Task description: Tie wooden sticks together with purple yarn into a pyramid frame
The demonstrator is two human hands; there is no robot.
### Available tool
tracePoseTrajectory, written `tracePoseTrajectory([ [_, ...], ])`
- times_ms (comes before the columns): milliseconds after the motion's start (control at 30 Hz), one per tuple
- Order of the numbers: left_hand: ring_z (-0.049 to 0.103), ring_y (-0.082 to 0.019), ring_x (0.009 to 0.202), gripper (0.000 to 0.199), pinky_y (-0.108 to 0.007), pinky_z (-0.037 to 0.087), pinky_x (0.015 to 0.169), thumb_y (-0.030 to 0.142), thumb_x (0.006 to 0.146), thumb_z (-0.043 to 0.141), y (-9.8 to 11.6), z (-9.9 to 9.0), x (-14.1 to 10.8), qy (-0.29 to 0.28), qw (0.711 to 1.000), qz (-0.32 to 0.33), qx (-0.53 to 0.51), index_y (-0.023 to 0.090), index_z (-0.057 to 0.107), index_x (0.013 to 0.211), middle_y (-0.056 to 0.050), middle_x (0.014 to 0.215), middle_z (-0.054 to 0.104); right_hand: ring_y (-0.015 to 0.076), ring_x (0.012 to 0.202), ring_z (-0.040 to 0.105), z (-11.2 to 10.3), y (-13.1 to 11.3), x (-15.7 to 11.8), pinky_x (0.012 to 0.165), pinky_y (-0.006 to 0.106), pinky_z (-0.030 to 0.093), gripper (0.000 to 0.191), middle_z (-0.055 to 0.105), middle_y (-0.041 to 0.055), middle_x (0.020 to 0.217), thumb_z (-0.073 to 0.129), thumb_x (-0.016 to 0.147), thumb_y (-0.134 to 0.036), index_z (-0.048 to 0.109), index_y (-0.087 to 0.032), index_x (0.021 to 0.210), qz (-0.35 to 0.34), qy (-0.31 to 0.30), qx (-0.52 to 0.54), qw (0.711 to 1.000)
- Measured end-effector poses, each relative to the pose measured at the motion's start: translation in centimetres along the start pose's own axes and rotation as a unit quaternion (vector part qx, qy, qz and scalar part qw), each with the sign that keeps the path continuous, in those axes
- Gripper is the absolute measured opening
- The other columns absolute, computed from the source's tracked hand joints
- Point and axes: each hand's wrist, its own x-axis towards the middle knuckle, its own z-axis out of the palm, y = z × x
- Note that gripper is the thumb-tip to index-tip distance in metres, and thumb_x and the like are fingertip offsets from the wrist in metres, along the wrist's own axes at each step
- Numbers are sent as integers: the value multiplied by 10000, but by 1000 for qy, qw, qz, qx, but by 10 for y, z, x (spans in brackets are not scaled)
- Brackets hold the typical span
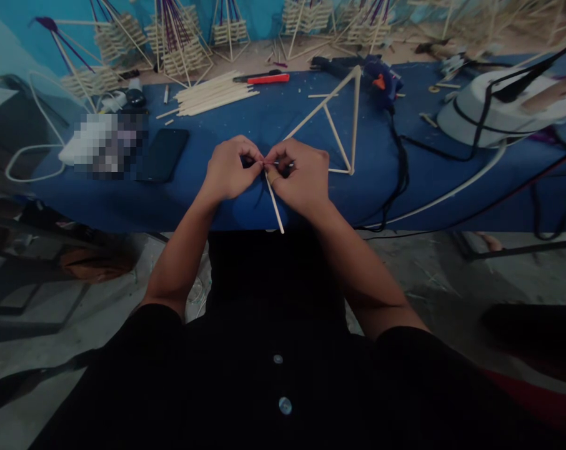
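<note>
My left hand [230, 167] and my right hand [302, 175] meet fingertip to fingertip over the front of the blue table. Both are closed in a pinch at one corner of a frame of thin wooden sticks [357, 119]. The frame's sides run behind my right hand and rise to a pointed top on the right. From the pinch a pale wooden stick [274, 203] slants down towards the table's front edge. A small light sliver shows between my right fingers, too small to name. The joint itself is hidden by my fingertips.
Behind my hands lie a pile of wooden sticks [212, 94] and a red utility knife [268, 79]. A dark phone [163, 155] is on the left. Right of the frame are a blue glue gun [383, 78], cables and a white rounded appliance [480, 109]. Finished-looking stick structures [177, 53] line the wall.
</note>
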Motion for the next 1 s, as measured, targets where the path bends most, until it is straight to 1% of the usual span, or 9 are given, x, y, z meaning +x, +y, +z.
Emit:
tracePoseTrajectory([
  [167,741,-188,912,63,-360,599,917,179,924,761,1,1,0,0,1000,-11,2,226,790,895,-39,1060,819,227,806,703,0,2,-4,860,434,651,95,756,57,920,704,924,-192,745,-245,992,-10,6,-9,1000],
  [300,726,-177,906,44,-335,592,903,195,924,759,2,1,0,7,1000,-7,4,217,791,902,-33,1059,820,231,822,721,-2,3,-5,886,437,647,107,740,56,909,693,929,-163,737,-232,998,-3,-1,-17,1000],
  [467,726,-179,915,34,-335,584,909,203,934,766,3,1,-1,6,1000,3,6,220,782,909,-36,1030,814,243,856,744,-1,1,-3,942,456,642,164,759,57,949,674,952,-169,742,-235,1085,-5,-12,-20,1000],
  [600,721,-182,907,57,-344,578,891,201,942,761,1,1,-1,2,1000,12,-6,234,785,903,-42,1036,814,225,770,716,-1,1,1,921,449,639,188,739,24,851,697,930,-155,737,-249,1088,-12,-15,-19,1000],
  [667,714,-183,906,62,-347,574,887,204,945,759,-1,2,0,1,1000,13,-7,244,789,908,-37,1025,810,231,779,717,0,1,4,913,445,634,180,722,17,813,705,928,-154,732,-256,1075,-20,-20,-27,999],
  [833,715,-201,957,75,-364,562,928,201,956,738,-2,1,2,-12,1000,1,5,245,786,917,-35,1002,790,258,925,768,4,4,11,955,426,611,165,731,29,851,720,933,-162,726,-242,1078,-42,-26,-52,997],
  [900,718,-206,960,71,-371,561,930,228,967,747,-1,1,3,-15,1000,-8,7,246,779,906,-38,1008,788,247,911,766,3,6,10,950,414,607,136,731,24,848,707,957,-187,733,-238,1080,-49,-23,-51,997],
  [1000,723,-205,954,85,-368,564,931,271,968,775,2,1,3,-17,1000,-14,2,245,771,887,-39,1020,799,232,861,750,-3,9,4,925,408,610,107,743,29,855,673,1002,-251,754,-243,1072,-44,-2,-48,998],
])
